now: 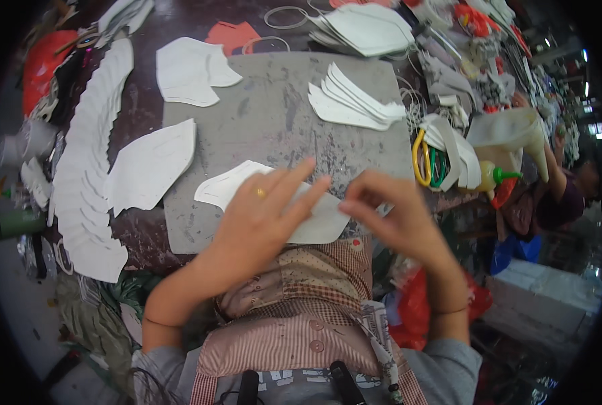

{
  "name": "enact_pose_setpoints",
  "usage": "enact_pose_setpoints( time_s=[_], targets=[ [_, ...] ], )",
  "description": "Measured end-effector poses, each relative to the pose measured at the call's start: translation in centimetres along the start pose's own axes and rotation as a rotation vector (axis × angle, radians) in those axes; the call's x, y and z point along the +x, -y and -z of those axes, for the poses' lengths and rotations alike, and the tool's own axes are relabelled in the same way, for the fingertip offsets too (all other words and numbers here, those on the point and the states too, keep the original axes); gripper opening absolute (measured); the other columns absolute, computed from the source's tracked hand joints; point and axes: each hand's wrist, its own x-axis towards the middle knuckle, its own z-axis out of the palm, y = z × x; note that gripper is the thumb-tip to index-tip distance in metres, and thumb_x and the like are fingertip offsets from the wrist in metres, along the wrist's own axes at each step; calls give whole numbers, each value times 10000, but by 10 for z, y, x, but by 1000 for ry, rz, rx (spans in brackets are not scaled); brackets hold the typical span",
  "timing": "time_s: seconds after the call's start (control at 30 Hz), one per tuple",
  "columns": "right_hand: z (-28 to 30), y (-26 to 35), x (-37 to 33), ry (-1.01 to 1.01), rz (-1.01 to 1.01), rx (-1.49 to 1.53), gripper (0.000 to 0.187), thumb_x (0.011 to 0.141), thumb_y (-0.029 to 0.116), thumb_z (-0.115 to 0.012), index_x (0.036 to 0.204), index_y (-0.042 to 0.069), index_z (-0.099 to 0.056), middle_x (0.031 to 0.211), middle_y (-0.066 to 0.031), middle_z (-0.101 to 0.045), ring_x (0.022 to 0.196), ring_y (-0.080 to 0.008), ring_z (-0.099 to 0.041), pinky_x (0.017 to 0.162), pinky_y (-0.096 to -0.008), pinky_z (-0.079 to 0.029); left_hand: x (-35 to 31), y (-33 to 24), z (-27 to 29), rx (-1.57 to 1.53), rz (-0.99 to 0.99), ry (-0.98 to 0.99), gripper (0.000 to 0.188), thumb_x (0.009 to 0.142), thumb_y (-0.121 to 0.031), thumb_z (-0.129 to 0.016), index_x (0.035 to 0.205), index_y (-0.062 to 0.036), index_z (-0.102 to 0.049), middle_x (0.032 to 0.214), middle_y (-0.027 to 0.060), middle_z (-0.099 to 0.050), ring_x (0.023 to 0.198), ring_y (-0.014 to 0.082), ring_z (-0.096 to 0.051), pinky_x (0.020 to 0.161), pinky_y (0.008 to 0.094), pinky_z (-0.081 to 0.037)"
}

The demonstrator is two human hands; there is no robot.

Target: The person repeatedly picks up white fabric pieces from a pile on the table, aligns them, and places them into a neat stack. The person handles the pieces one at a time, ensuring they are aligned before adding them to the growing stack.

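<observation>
A white, curved flat cut piece (324, 226) lies at the near side of the grey board (267, 128). My left hand (264, 206), a ring on one finger, rests over its middle with fingers stretched out and covers much of it. At the piece's right end is my right hand (389, 209), its thumb and fingers curled into a pinch; whatever they hold is too small to make out. To the left lies a stack of larger white pieces (154, 165). Another white stack (196, 71) sits at the board's far left corner, and several fanned narrow pieces (355, 101) at its far right.
A long overlapping row of white pieces (88, 162) runs down the table's left side. More white pieces (365, 28) lie at the back. On the right are yellow and green rings (422, 158), a green-tipped bottle (491, 175) and a cloudy plastic container (507, 128). Another person (564, 196) is far right.
</observation>
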Motion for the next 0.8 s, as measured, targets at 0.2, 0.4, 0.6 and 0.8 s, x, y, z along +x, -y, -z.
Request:
enact_pose_setpoints(
  time_s=[0.2,0.4,0.6,0.8],
  targets=[
    [-27,-38,-3,-366,-177,746,88,969,81,-636,931,3,-619,714,-58,-649,577,-104,-603,492,-218,-466,-8,12,26,104,-123,6,369,776,-98,-717,1143,-71,-701,919,53,-605,764,192,-593,964,448,-500],
    [-31,-58,-11,-641,-171,536,88,960,76,-650,949,-8,-624,727,-53,-651,591,-82,-584,532,-216,-455,-60,70,120,95,372,-418,234,809,-69,-721,1040,-32,-742,861,66,-598,780,231,-598,716,356,-497],
    [-31,-51,-6,-517,-179,562,88,930,47,-687,924,-33,-650,751,-39,-658,643,-82,-618,575,-203,-474,-60,159,89,-52,520,-471,300,919,-184,-682,1168,-17,-689,968,103,-638,856,238,-613,778,326,-491],
    [-37,-56,-6,-503,-136,512,90,932,62,-694,936,-21,-661,795,-28,-664,672,-77,-620,601,-203,-483,18,227,54,210,955,-175,384,923,-363,-681,1089,-29,-593,1010,148,-620,956,340,-604,801,453,-475]
  ],
)
